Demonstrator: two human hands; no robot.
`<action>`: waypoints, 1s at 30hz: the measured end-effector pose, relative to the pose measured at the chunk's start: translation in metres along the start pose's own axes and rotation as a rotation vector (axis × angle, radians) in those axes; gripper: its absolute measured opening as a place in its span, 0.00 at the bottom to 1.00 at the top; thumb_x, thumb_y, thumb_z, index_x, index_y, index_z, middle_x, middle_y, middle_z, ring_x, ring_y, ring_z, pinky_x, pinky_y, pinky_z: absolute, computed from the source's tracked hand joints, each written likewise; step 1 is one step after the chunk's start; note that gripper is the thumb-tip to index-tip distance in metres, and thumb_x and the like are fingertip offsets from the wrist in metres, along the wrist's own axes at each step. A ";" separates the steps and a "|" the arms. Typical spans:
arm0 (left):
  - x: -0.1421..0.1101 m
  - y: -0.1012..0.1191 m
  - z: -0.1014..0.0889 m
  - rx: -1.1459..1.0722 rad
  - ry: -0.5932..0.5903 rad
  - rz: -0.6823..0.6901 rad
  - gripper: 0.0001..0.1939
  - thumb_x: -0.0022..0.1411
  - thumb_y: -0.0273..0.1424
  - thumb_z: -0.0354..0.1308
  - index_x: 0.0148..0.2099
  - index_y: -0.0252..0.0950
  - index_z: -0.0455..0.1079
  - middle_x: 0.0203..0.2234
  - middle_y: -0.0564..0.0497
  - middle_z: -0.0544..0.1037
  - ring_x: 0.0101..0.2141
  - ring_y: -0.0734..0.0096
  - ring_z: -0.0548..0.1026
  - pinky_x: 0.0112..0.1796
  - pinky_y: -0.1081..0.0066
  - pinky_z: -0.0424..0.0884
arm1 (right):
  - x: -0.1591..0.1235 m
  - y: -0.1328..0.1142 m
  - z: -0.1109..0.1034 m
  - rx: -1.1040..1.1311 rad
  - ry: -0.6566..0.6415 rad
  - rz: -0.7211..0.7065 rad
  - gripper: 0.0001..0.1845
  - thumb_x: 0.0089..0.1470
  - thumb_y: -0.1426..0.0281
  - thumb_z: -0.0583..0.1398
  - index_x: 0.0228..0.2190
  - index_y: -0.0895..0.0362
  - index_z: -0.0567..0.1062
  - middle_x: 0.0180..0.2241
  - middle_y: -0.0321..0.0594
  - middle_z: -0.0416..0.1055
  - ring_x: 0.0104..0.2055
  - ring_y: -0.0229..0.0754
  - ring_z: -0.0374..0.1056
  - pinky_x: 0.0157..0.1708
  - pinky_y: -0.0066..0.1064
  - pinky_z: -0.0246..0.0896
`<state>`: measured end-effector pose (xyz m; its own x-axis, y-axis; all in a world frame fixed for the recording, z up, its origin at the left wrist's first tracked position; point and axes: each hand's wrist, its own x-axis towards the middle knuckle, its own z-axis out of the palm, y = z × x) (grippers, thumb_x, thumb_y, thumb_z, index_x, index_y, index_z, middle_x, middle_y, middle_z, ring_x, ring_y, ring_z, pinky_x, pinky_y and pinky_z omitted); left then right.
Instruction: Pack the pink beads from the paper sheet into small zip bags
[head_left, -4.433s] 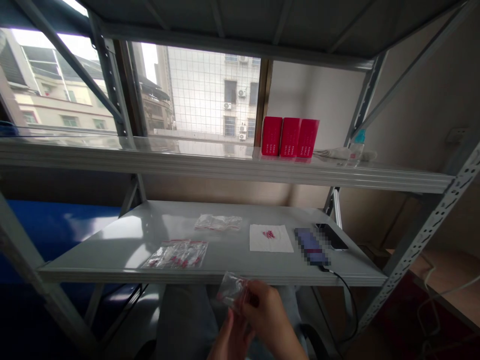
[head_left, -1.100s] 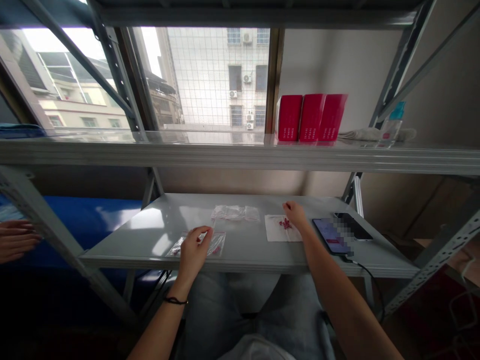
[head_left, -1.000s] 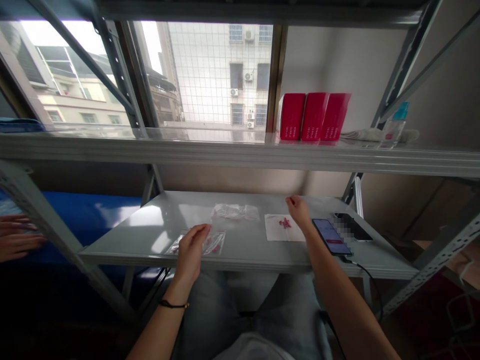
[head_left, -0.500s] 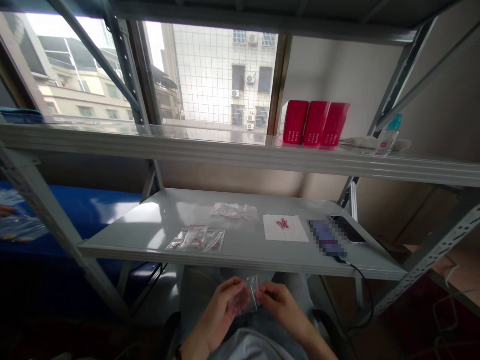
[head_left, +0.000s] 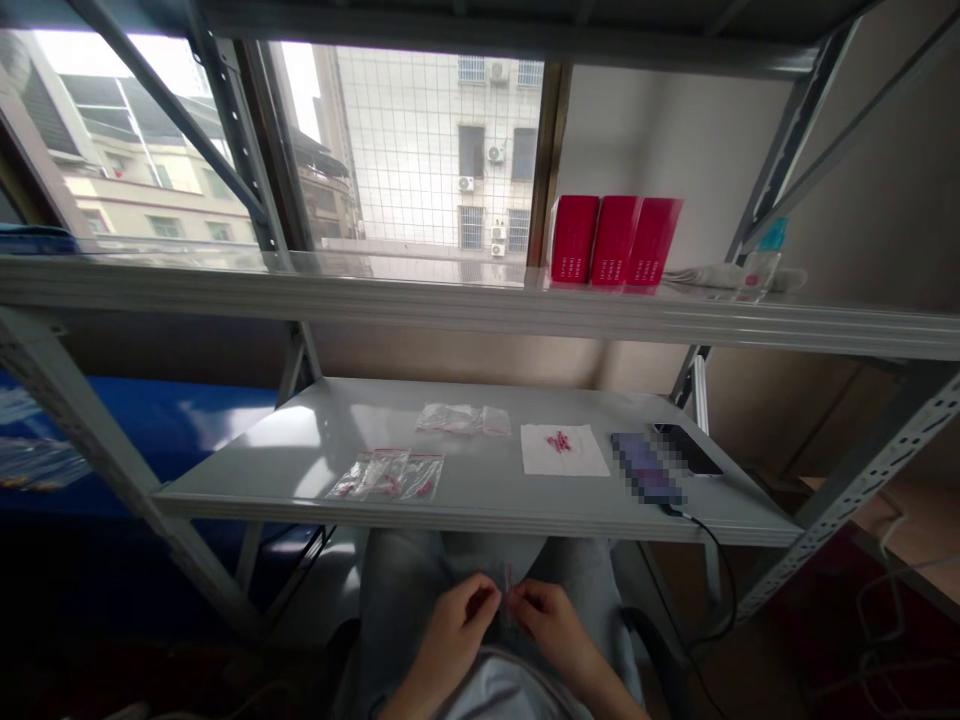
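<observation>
Above my lap, my right hand [head_left: 546,610] is closed, thumb and fingertips pinching the edge of a small clear zip-lock bag [head_left: 508,582]. The bag hangs nearly edge-on between both hands. My left hand [head_left: 466,615] is closed just left of it, fingers curled and thumb against the fingertips; anything inside them is hidden. On the table, small pink-red pieces [head_left: 559,441] lie loosely on a white paper sheet [head_left: 534,462]. Several clear zip-lock bags [head_left: 388,473] with similar red pieces overlap near the front edge. Behind them are flat clear bags [head_left: 463,419].
Two phones [head_left: 686,449] lie at the table's right, one with a cable [head_left: 716,545] hanging over the front edge. Red boxes [head_left: 616,240] and a spray bottle [head_left: 763,262] stand on the shelf [head_left: 420,305] above. Metal posts [head_left: 112,440] flank the grey table [head_left: 247,478].
My left hand has turned and curled its fingers, with its palm no longer showing. The bag now appears narrower between my hands. The view has shifted slightly.
</observation>
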<state>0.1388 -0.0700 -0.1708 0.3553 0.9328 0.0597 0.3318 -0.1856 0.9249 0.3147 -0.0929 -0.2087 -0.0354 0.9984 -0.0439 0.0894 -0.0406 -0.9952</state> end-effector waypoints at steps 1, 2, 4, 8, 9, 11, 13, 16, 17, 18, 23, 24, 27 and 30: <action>-0.002 -0.002 0.005 -0.017 -0.020 -0.004 0.17 0.64 0.47 0.57 0.31 0.41 0.74 0.25 0.51 0.76 0.30 0.62 0.74 0.33 0.70 0.67 | 0.001 0.001 0.000 -0.032 0.006 -0.018 0.22 0.54 0.52 0.62 0.22 0.58 0.77 0.19 0.34 0.66 0.24 0.38 0.59 0.27 0.30 0.51; -0.003 -0.005 0.009 -0.035 -0.024 -0.006 0.18 0.64 0.48 0.57 0.32 0.40 0.73 0.26 0.51 0.76 0.30 0.62 0.74 0.33 0.70 0.67 | 0.001 0.002 0.000 -0.060 0.014 -0.031 0.23 0.54 0.52 0.63 0.22 0.58 0.77 0.19 0.34 0.67 0.24 0.39 0.61 0.27 0.30 0.52; -0.003 -0.012 0.014 -0.074 -0.030 -0.011 0.19 0.64 0.50 0.57 0.33 0.40 0.73 0.26 0.50 0.76 0.30 0.62 0.75 0.33 0.70 0.68 | 0.002 0.004 0.001 -0.086 0.027 -0.042 0.23 0.54 0.52 0.63 0.23 0.58 0.79 0.20 0.36 0.70 0.25 0.40 0.63 0.27 0.30 0.53; -0.001 -0.016 0.011 -0.143 -0.073 -0.010 0.20 0.66 0.51 0.56 0.35 0.39 0.73 0.27 0.49 0.77 0.32 0.61 0.76 0.35 0.69 0.71 | 0.001 0.002 0.002 -0.031 0.007 -0.069 0.20 0.54 0.54 0.64 0.26 0.58 0.82 0.26 0.41 0.77 0.30 0.45 0.71 0.32 0.32 0.60; -0.001 -0.015 0.010 -0.156 -0.087 -0.010 0.20 0.66 0.51 0.56 0.36 0.39 0.73 0.28 0.49 0.77 0.33 0.60 0.77 0.35 0.69 0.71 | 0.000 0.000 0.002 -0.021 0.002 -0.075 0.19 0.54 0.54 0.65 0.26 0.58 0.82 0.27 0.42 0.78 0.31 0.46 0.72 0.32 0.32 0.62; -0.001 -0.012 0.007 -0.167 -0.115 -0.009 0.19 0.66 0.49 0.56 0.36 0.39 0.74 0.29 0.49 0.78 0.34 0.59 0.77 0.36 0.69 0.72 | -0.001 -0.004 0.002 -0.035 0.000 -0.082 0.18 0.55 0.55 0.65 0.27 0.58 0.81 0.27 0.42 0.79 0.31 0.46 0.72 0.32 0.32 0.62; -0.001 -0.011 0.006 -0.154 -0.131 -0.003 0.19 0.67 0.48 0.56 0.36 0.39 0.75 0.29 0.48 0.78 0.34 0.59 0.77 0.36 0.69 0.71 | -0.002 -0.008 0.002 -0.080 0.005 -0.093 0.18 0.56 0.56 0.64 0.27 0.58 0.81 0.27 0.41 0.79 0.31 0.45 0.72 0.32 0.31 0.62; -0.001 -0.014 0.007 -0.104 -0.102 -0.009 0.20 0.66 0.49 0.56 0.33 0.38 0.74 0.27 0.49 0.76 0.32 0.60 0.76 0.34 0.69 0.70 | -0.003 -0.011 0.005 -0.188 0.021 -0.126 0.16 0.58 0.60 0.63 0.25 0.58 0.81 0.26 0.40 0.78 0.30 0.44 0.71 0.30 0.30 0.59; -0.001 -0.015 0.008 -0.087 -0.086 -0.016 0.21 0.66 0.49 0.56 0.32 0.38 0.73 0.26 0.50 0.75 0.31 0.61 0.75 0.33 0.69 0.69 | -0.004 -0.011 0.006 -0.229 0.027 -0.138 0.16 0.58 0.61 0.63 0.24 0.58 0.81 0.26 0.39 0.77 0.29 0.43 0.71 0.30 0.29 0.58; -0.001 -0.016 0.009 -0.073 -0.072 -0.021 0.21 0.65 0.50 0.56 0.31 0.38 0.73 0.25 0.50 0.74 0.30 0.62 0.74 0.32 0.70 0.68 | -0.004 -0.011 0.007 -0.261 0.032 -0.148 0.16 0.58 0.62 0.62 0.23 0.58 0.80 0.25 0.39 0.76 0.29 0.42 0.70 0.29 0.29 0.57; -0.001 -0.015 0.009 -0.113 -0.083 -0.022 0.22 0.66 0.51 0.53 0.31 0.37 0.70 0.24 0.51 0.73 0.29 0.63 0.72 0.33 0.70 0.67 | -0.006 -0.011 0.009 -0.237 0.040 -0.170 0.15 0.57 0.64 0.63 0.24 0.59 0.82 0.26 0.39 0.76 0.29 0.41 0.70 0.30 0.28 0.58; 0.000 -0.014 0.009 -0.125 -0.086 -0.023 0.22 0.66 0.50 0.53 0.31 0.38 0.70 0.25 0.51 0.73 0.30 0.63 0.73 0.33 0.70 0.68 | -0.006 -0.012 0.008 -0.220 0.031 -0.174 0.15 0.57 0.63 0.63 0.25 0.58 0.82 0.26 0.39 0.77 0.30 0.41 0.70 0.31 0.28 0.59; 0.001 -0.013 0.009 -0.120 -0.085 -0.009 0.20 0.67 0.49 0.51 0.32 0.38 0.70 0.25 0.52 0.72 0.30 0.63 0.73 0.34 0.69 0.67 | -0.006 -0.018 0.004 -0.168 -0.010 -0.173 0.17 0.60 0.62 0.61 0.25 0.58 0.83 0.27 0.39 0.77 0.31 0.42 0.71 0.33 0.29 0.60; 0.000 -0.017 0.013 -0.064 -0.067 0.015 0.19 0.68 0.47 0.49 0.33 0.39 0.68 0.24 0.53 0.71 0.29 0.64 0.71 0.33 0.70 0.66 | -0.004 -0.019 0.004 -0.106 -0.015 -0.127 0.18 0.60 0.62 0.58 0.24 0.58 0.81 0.24 0.38 0.75 0.28 0.41 0.69 0.30 0.28 0.58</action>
<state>0.1443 -0.0705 -0.1916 0.4179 0.9071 0.0503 0.2703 -0.1770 0.9464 0.3091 -0.0964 -0.1901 -0.0683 0.9945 0.0800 0.1880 0.0916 -0.9779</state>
